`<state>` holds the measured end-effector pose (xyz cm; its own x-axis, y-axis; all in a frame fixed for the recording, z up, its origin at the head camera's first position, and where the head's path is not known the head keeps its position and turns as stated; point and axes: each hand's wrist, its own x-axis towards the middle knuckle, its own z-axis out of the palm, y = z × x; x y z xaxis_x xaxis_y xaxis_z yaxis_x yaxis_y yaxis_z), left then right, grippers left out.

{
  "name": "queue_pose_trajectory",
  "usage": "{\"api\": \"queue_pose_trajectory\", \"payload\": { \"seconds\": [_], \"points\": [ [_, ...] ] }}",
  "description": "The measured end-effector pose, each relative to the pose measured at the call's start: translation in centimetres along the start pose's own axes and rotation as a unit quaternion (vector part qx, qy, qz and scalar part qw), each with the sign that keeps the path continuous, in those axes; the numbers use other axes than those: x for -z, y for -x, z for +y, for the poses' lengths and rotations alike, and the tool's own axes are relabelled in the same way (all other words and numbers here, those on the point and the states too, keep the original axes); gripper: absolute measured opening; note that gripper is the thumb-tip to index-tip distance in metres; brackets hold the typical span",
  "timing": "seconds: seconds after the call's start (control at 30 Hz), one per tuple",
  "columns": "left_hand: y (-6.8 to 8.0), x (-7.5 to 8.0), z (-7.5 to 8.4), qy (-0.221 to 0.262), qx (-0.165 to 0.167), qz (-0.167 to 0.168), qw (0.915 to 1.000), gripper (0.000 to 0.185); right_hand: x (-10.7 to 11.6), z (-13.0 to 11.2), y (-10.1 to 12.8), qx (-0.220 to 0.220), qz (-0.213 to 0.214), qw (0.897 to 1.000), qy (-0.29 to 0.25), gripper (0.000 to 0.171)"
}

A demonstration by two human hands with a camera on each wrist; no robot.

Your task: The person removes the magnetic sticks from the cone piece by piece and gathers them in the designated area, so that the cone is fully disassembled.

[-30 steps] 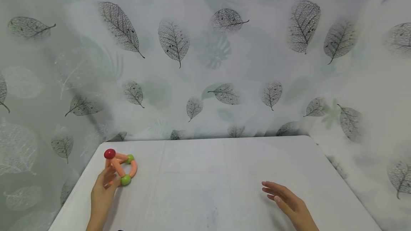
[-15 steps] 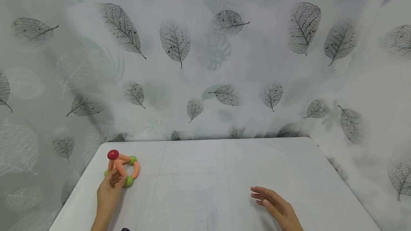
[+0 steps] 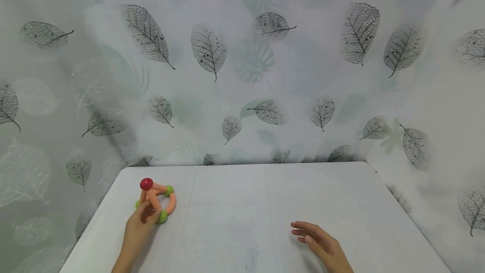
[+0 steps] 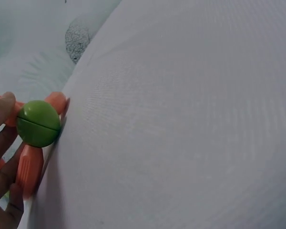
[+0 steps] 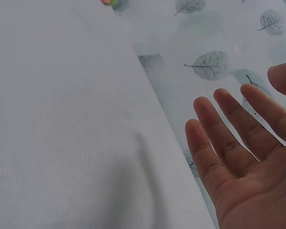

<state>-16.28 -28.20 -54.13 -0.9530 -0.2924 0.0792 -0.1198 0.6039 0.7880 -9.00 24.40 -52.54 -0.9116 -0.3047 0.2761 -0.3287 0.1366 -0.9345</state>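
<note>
Hovering just above the white bench [image 3: 265,205] at its near right, the right hand [image 3: 322,245] has its fingers straight and apart, holding nothing. Farther left, the left hand [image 3: 142,224] has its grip pinched on an orange rod of the toy pyramid [image 3: 157,199], which stands near the bench's far-left corner, red ball on top, green balls below.

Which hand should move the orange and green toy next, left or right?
Left. The left hand already pinches the toy near the table's left edge, so probably no new grip is needed. The right hand hovers open, far across the table.
</note>
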Motion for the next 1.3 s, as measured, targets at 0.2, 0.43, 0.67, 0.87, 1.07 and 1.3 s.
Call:
{"api": "queue_pose_trajectory", "payload": {
  "seconds": [0.2,0.43,0.67,0.87,1.07,1.3],
  "points": [
    [0.7,-0.5,0.4,-0.004,-0.041,-0.015,0.9990,0.042,-0.2,0.5,-0.1,0.018,-0.011,1.000,0.005,0.039],
    [1.7,-1.4,0.7,0.009,-0.094,-0.030,0.9950,0.036,-1.4,0.3,-0.5,0.010,-0.010,1.000,0.016,0.036],
    [2.7,-2.6,1.8,0.022,-0.092,-0.065,0.9934,0.035,-3.3,-0.2,-1.2,-0.004,-0.011,1.000,0.029,0.034],
    [3.7,-3.7,2.5,0.066,-0.129,-0.101,0.9843,0.032,-4.1,-0.1,-1.7,-0.016,-0.022,0.999,0.045,0.033],
    [4.4,-4.8,2.7,0.091,-0.209,-0.139,0.9637,0.031,-4.5,-0.3,-1.9,-0.032,-0.035,0.997,0.057,0.031],
    [4.4,-5.9,3.3,0.095,-0.312,-0.165,0.9307,0.029,-4.5,-0.8,-2.5,-0.007,-0.048,0.996,0.079,0.031]
  ]
}}
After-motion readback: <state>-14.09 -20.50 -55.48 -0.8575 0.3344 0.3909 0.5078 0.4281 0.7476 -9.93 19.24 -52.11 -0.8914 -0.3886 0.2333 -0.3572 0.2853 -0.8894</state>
